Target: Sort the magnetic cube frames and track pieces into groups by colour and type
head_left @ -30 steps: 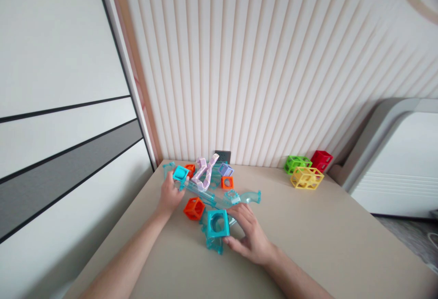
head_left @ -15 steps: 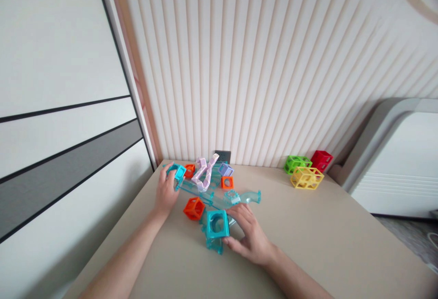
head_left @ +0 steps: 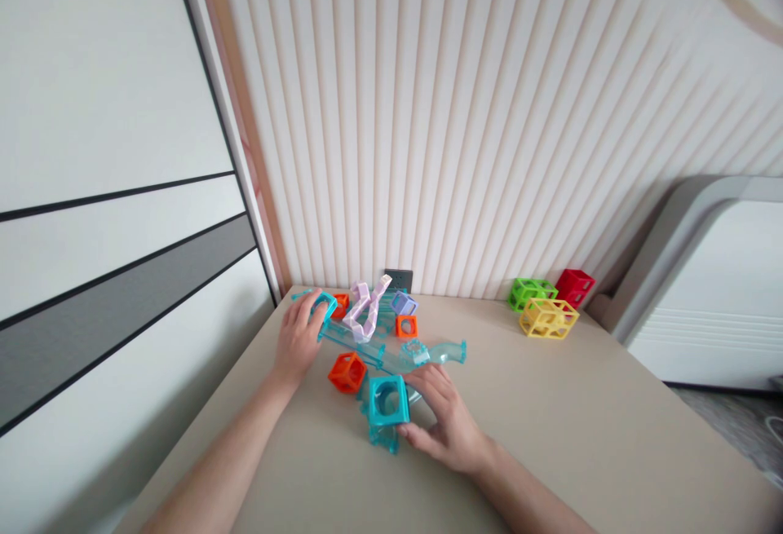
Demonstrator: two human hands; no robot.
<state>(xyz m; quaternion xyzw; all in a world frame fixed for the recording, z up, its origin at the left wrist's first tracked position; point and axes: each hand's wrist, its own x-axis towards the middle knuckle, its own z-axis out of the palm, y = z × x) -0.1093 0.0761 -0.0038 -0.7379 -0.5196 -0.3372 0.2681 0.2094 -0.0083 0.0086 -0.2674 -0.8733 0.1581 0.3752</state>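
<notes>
- My left hand grips the far cube over the worktop.
- My right hand grips the near cube, right of an orange cube.

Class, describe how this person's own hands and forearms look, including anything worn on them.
The left hand and right hand are bare, with no gloves, rings or markings visible. Both wrists and the visible lengths of forearm show no sleeve, watch or bracelet. Fingernail details are too small to tell.
</notes>
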